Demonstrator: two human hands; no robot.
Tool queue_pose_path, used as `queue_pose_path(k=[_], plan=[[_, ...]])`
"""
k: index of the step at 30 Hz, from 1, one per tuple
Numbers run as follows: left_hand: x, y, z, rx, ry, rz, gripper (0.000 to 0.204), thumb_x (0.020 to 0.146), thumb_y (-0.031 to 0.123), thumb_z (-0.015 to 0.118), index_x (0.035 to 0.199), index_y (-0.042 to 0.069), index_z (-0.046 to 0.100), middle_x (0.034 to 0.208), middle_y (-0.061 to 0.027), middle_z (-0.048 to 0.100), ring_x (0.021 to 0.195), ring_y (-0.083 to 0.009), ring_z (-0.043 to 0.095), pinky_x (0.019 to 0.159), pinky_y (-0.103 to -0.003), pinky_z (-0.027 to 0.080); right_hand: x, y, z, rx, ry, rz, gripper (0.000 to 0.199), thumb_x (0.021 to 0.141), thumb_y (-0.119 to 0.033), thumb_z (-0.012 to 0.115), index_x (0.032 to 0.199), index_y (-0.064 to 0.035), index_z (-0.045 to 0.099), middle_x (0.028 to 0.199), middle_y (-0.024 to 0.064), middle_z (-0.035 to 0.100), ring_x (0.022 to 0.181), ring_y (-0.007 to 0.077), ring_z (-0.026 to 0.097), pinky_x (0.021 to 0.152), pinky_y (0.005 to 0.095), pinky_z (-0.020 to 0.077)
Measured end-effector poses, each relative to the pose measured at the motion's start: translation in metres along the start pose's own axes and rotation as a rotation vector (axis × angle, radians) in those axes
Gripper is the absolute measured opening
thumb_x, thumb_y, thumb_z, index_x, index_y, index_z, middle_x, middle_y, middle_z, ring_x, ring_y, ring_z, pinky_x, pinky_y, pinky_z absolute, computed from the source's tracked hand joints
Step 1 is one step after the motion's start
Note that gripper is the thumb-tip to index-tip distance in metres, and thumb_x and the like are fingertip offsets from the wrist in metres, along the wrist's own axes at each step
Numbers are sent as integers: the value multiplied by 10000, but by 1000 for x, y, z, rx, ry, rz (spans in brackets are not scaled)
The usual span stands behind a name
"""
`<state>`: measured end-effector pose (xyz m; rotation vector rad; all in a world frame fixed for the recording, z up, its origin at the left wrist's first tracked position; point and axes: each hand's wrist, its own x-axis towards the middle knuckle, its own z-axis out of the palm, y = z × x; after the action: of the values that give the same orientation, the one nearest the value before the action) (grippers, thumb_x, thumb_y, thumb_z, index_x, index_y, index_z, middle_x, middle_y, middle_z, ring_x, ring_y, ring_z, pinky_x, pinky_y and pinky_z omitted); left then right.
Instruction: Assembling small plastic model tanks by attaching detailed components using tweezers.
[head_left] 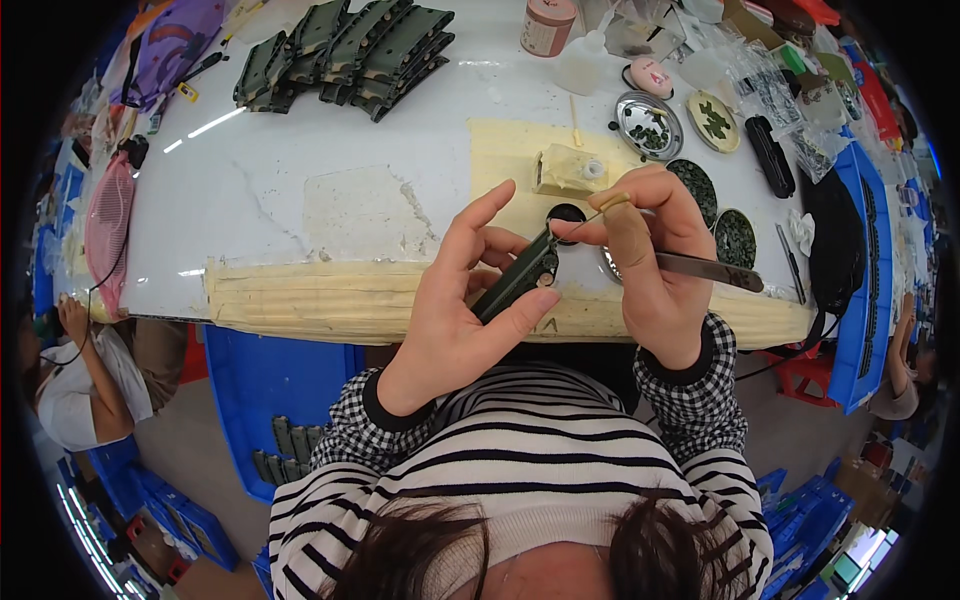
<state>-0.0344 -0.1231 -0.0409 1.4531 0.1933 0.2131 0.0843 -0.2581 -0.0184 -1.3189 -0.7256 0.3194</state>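
Observation:
My left hand (440, 325) is closed around a narrow dark green plastic part (515, 280), held at a slant above the table's taped front edge. The far end of the part points away to the right. My right hand (665, 265) pinches a thin needle-like tool with a yellowish end (613, 202), its tip close to the far end of the part. Tucked in the same hand, a flat metal tool like tweezers (715, 270) sticks out to the right. Just beyond the part sits a small round black container (568, 216).
A tape-wrapped block with a small white bottle (592, 169) stands beyond my hands. Dishes of small green parts (736, 238) and a metal dish (648, 125) are at the right. Stacked green camouflage pieces (350, 55) lie at the far left. A blue tray (270, 370) is below the table.

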Motion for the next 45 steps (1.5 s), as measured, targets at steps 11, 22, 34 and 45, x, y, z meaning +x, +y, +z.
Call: queue_pose_path(k=[11,22,34,45], plan=[[1,-25,-16,-231,-232,56,564,984,299,487,1386,-73,354,1335,-230,494,1198,-280,535,1026,-377,401,23,18,-24,-860,102,-292,102,822,-1,664,920,-12,638,821,80,552,612,181,569,520,279,484],[-4,-5,-43,-724,48,-172,510,1018,309,311,1382,-44,369,1196,-223,566,917,-241,637,787,-347,543,11,-2,-35,-929,162,-312,121,797,-23,706,910,-22,664,803,47,565,537,106,441,471,248,372],[1,-9,-146,1206,662,177,523,752,218,754,1167,-41,569,890,-99,571,812,-209,568,715,-324,486,-12,-18,-46,-804,169,-345,172,880,-98,647,757,9,591,719,60,525,570,114,415,498,238,302],[59,31,-211,994,673,256,347,900,323,643,996,-10,661,753,-59,636,656,-104,543,638,-254,449,-29,-26,-61,-784,231,-313,371,965,-265,522,743,19,609,714,96,536,612,158,471,536,267,329]])
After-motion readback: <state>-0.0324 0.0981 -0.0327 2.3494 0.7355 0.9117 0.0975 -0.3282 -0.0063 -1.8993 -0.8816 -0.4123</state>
